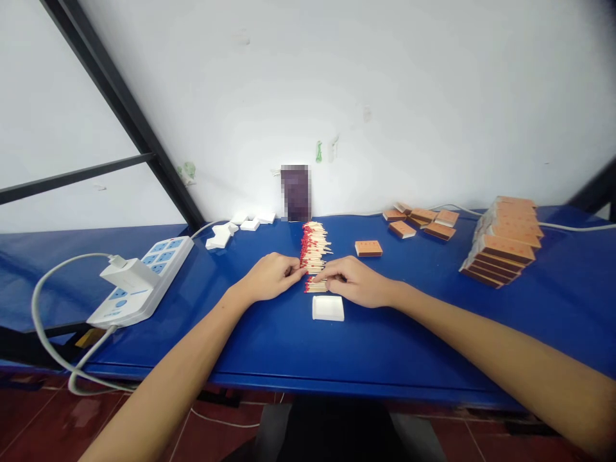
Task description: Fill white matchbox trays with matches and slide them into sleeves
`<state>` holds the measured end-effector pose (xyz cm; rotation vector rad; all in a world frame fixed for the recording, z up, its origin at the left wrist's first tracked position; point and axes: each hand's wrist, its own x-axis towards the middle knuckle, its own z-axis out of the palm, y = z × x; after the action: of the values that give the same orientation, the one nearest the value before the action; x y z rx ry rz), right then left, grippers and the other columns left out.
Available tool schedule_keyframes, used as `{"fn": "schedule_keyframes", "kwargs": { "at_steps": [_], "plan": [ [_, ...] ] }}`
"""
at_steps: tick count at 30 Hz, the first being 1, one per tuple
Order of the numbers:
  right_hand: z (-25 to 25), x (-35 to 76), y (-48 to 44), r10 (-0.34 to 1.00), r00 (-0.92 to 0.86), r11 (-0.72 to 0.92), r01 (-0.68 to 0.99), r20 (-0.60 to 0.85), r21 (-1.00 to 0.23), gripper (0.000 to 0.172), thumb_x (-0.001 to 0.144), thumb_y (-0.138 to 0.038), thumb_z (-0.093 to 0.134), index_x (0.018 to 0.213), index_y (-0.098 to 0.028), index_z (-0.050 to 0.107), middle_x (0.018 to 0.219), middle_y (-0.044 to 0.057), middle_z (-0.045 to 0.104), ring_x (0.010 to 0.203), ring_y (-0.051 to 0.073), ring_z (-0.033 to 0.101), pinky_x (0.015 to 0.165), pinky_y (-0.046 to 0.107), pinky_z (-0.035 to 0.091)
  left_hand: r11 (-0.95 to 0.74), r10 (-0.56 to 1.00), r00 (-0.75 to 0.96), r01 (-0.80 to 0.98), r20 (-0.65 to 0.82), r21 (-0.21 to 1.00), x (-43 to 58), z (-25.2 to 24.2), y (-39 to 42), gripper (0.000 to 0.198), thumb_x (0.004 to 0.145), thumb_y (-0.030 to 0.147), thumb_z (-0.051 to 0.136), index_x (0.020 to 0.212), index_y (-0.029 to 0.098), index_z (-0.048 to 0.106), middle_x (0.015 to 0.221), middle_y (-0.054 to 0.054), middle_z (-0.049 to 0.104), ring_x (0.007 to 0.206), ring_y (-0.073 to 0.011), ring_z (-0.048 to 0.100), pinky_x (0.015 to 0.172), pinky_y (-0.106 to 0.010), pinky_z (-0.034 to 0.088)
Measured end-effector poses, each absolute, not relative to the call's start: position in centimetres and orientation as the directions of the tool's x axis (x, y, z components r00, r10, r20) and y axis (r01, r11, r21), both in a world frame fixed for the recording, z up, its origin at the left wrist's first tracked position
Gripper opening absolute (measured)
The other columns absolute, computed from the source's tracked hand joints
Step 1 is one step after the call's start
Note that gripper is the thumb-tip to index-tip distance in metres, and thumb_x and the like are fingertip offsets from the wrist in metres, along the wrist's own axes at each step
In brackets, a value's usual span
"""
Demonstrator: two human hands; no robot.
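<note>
A long row of red-headed matches (315, 247) lies on the blue table, heads to the left. A smaller group of matches (312, 286) sits apart at its near end. My left hand (274, 277) is closed at the head side, its fingertips against the near end of the row; anything pinched in them is hidden. My right hand (357, 281) comes from the stick side, closed, with its index finger and thumb on the smaller group. Just in front of that group lies a white matchbox tray (328, 308).
One orange matchbox sleeve (368, 248) lies beyond my right hand. Several more sleeves (423, 217) are scattered near the wall, with stacked matchboxes (505, 244) further right. White trays (221, 235) lie back left. A power strip (144, 282) with plug and cables occupies the left. A pixelated dark object (296, 192) stands against the wall.
</note>
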<state>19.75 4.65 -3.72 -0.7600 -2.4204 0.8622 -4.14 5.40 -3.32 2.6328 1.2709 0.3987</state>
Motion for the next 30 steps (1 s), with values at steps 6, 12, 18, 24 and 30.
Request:
{"fn": "schedule_keyframes", "kwargs": {
  "at_steps": [6, 12, 18, 24, 30],
  "plan": [
    [-3.9, 19.7, 4.7, 0.646, -0.726, 0.636, 0.343, 0.234, -0.691, 0.032, 0.085, -0.013, 0.049, 0.103, -0.017, 0.075, 0.078, 0.002, 0.068, 0.061, 0.012, 0.049, 0.057, 0.024, 0.034, -0.621, 0.782, 0.6, 0.728, 0.167, 0.29, -4.2, -3.3, 5.4, 0.04, 0.097, 0.04, 0.044, 0.065, 0.017, 0.047, 0.058, 0.003, 0.052, 0.051, -0.0094, 0.039, 0.054, -0.024, 0.024],
    [-4.3, 19.4, 4.8, 0.7, -0.629, 0.657, 0.379, 0.34, -0.651, 0.028, 0.082, -0.011, 0.05, 0.093, -0.015, 0.076, 0.074, 0.001, 0.067, 0.061, 0.011, 0.051, 0.058, 0.023, 0.036, -0.632, 0.767, 0.624, 0.693, 0.151, 0.346, -4.1, -2.9, 5.1, 0.032, 0.091, 0.03, 0.048, 0.062, 0.016, 0.046, 0.054, 0.004, 0.045, 0.05, -0.0085, 0.036, 0.053, -0.024, 0.025],
    [-4.1, 20.2, 5.4, 0.743, -0.579, 0.63, 0.434, 0.336, -0.644, 0.018, 0.078, -0.016, 0.057, 0.083, -0.014, 0.074, 0.054, -0.005, 0.05, 0.05, 0.008, 0.041, 0.053, 0.023, 0.033, -0.634, 0.735, 0.663, 0.598, 0.142, 0.491, -3.7, -2.1, 4.2, 0.015, 0.08, 0.02, 0.055, 0.094, 0.018, 0.059, 0.058, 0.008, 0.042, 0.052, -0.0081, 0.038, 0.055, -0.021, 0.031],
    [-3.8, 20.9, 6.1, 0.714, -0.662, 0.625, 0.457, 0.227, -0.634, 0.019, 0.074, -0.012, 0.058, 0.086, -0.014, 0.073, 0.057, -0.004, 0.053, 0.051, 0.008, 0.045, 0.053, 0.022, 0.036, -0.649, 0.72, 0.682, 0.595, 0.13, 0.475, -3.6, -2.1, 4.0, 0.03, 0.083, 0.031, 0.062, 0.111, 0.019, 0.064, 0.057, 0.008, 0.042, 0.051, -0.0083, 0.038, 0.055, -0.021, 0.032],
    [-3.8, 20.7, 6.4, 0.672, -0.705, 0.677, 0.462, 0.226, -0.572, 0.018, 0.072, -0.011, 0.061, 0.086, -0.015, 0.072, 0.06, -0.004, 0.053, 0.054, 0.008, 0.045, 0.054, 0.021, 0.036, -0.677, 0.698, 0.702, 0.582, 0.14, 0.45, -3.7, -2.4, 4.2, 0.034, 0.088, 0.042, 0.06, 0.11, 0.017, 0.07, 0.057, 0.005, 0.046, 0.05, -0.0081, 0.035, 0.053, -0.022, 0.03]
  ]
}}
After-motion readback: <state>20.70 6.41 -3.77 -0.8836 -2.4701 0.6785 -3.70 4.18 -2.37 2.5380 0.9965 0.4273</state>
